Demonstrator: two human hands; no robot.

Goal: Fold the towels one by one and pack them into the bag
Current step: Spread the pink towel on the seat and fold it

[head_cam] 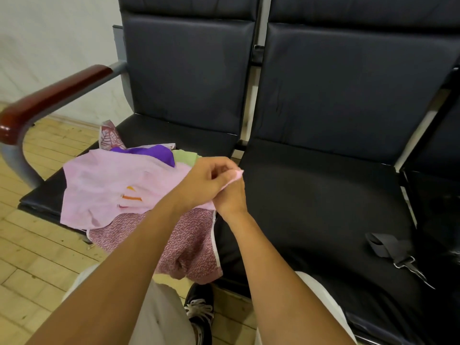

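A pale pink towel point(109, 185) with small orange marks lies on top of a pile on the left black seat point(37, 200). My left hand point(206, 183) pinches its right corner, which sticks out pink beside my fingers. My right hand point(232, 197) sits just under and against the left one, fingers curled at the same corner. Under the pink towel lie a maroon speckled towel point(189, 247), a purple one point(159, 153), a light green one point(184, 156) and a leaf-patterned one point(110, 138). A black bag's strap and buckle point(395, 252) lie at the right seat's edge.
The right black seat point(323, 195) is bare in its middle. A dark red armrest point(52, 95) on a grey frame bounds the left seat. Wooden floor point(37, 265) lies to the left. My knees and a black shoe point(200, 312) show at the bottom.
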